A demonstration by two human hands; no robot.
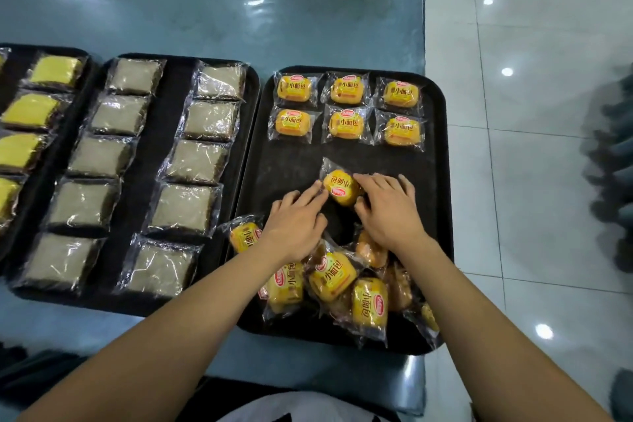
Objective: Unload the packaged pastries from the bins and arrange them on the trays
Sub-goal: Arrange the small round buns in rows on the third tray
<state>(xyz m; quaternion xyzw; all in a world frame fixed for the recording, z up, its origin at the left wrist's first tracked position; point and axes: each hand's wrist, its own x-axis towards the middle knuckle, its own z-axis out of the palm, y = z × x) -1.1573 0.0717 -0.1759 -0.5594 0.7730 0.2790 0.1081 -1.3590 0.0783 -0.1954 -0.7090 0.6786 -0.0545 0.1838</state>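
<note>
Orange buns in clear plastic wrappers lay heaped (342, 288) at the near end of a black rectangular plastic tray (440, 216), which sat on a table under shiny blue-grey sheeting (212, 10). Just beyond the heap, at the tray's middle, the left hand (294, 226) touched one wrapped orange bun (340, 187) with outstretched fingers while the right hand (390, 212) gripped it from the other side. At the tray's far end, six wrapped buns (347, 110) sat in two rows. Left of the tray, a second black tray (164, 147) carried grey wrapped cakes (198, 161).
</note>
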